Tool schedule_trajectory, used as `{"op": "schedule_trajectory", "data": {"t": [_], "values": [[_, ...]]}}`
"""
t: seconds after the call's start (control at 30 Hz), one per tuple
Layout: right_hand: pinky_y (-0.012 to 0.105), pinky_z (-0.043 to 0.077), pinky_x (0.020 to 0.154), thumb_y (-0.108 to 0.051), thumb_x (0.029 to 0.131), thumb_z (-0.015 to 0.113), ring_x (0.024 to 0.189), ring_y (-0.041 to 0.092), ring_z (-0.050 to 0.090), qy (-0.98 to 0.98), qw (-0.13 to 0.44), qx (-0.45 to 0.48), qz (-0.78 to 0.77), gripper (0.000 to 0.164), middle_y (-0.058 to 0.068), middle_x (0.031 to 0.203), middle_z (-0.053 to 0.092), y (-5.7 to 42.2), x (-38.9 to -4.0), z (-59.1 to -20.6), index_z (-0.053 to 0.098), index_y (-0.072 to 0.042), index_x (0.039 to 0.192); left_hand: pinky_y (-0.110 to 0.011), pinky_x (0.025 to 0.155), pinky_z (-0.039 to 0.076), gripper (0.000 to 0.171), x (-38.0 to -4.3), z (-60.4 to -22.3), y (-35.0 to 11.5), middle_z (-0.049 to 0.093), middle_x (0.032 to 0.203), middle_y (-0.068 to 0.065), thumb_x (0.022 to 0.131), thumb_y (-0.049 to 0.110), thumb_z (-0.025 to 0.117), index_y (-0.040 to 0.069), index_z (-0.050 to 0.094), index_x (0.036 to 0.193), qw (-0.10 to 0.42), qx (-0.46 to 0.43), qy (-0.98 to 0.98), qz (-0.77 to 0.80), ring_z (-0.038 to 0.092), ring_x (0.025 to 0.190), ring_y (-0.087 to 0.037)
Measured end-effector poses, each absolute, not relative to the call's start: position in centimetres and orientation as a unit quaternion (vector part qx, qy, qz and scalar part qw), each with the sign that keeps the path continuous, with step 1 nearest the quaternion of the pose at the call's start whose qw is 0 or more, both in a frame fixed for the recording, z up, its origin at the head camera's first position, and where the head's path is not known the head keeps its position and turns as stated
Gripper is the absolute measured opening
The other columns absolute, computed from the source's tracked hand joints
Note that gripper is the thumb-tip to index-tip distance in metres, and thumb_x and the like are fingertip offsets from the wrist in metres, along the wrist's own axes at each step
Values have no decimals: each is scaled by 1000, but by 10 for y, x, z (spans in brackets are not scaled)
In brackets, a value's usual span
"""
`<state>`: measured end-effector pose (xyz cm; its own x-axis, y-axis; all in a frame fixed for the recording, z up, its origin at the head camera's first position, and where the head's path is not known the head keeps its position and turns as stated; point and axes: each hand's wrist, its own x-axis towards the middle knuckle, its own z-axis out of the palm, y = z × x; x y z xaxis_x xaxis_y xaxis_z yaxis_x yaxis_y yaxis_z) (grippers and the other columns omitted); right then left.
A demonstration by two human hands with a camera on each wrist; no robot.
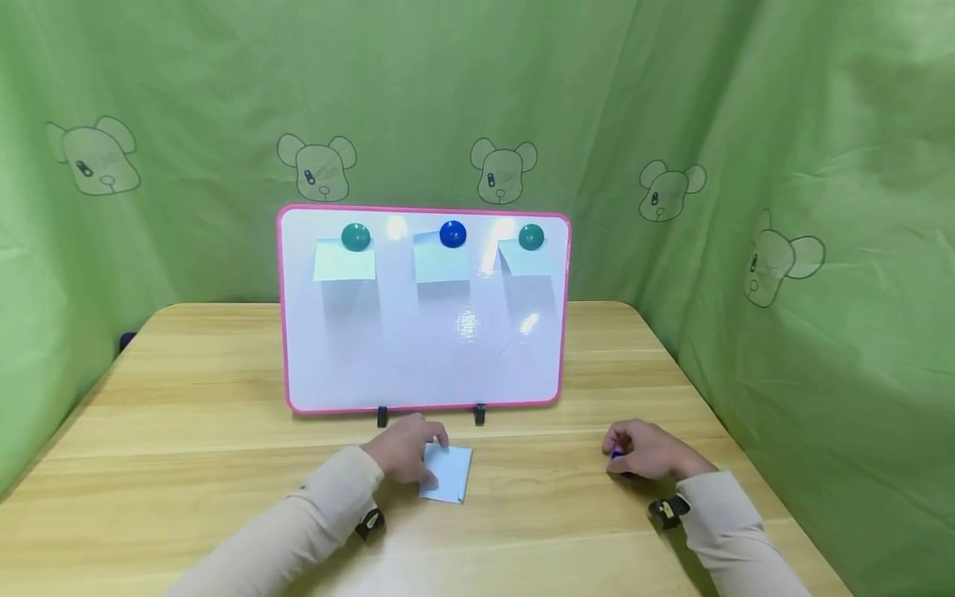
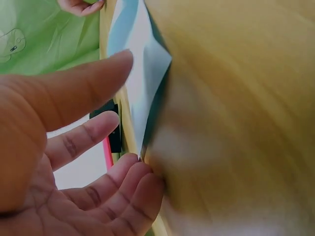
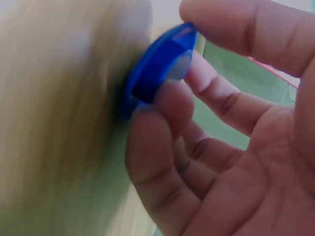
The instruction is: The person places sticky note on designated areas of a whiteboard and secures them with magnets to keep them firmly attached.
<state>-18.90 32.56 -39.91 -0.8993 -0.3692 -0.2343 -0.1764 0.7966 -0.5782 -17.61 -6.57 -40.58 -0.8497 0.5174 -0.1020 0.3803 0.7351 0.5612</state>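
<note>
A pale blue square of sticky notes (image 1: 452, 474) lies on the table before the whiteboard. My left hand (image 1: 403, 449) is at its left side, thumb and fingers spread well apart. In the left wrist view the thumb overlaps the sticky notes (image 2: 147, 64), and a fingertip meets their near corner; how firmly it touches, I cannot tell. Over at the right, my right hand (image 1: 647, 450) pinches a round blue magnet (image 3: 155, 71) between thumb and fingers, close to the tabletop. The magnet is tilted on edge, showing part of its grey underside.
A pink-framed whiteboard (image 1: 425, 356) stands on black feet (image 1: 480, 414) behind the hands. Three pale notes hang on it, under a green magnet (image 1: 356, 237), a blue magnet (image 1: 453, 234) and another green magnet (image 1: 531, 237). Green curtain (image 1: 418, 83) surrounds the wooden table (image 1: 186, 398).
</note>
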Motion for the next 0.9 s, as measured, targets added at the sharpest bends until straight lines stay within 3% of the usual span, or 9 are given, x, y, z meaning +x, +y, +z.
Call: {"op": "schedule_trajectory", "data": {"t": [0.17,0.5,0.9], "values": [[34,45,68,1,75,70,77,20,50,933,170,-148,-279,20,4,83,54,323,-187,-397,62,-4,93,-41,84,52,45,-172,-406,-61,55,96,-9,57,-4,86,13,66,94,116,238,927,264,54,90,-25],[31,50,59,5,75,61,74,22,53,927,163,-145,-304,20,7,85,55,322,-186,-393,62,-1,94,-35,79,50,37,-172,-413,-62,49,88,-5,58,-6,84,14,66,83,102,245,924,275,48,85,-21],[30,50,56,9,70,60,66,20,55,919,186,-142,-319,21,8,81,58,324,-187,-392,61,2,90,-40,85,52,32,-175,-414,-69,65,92,-6,62,-10,78,8,68,86,96,250,917,297,58,88,-23]]}}
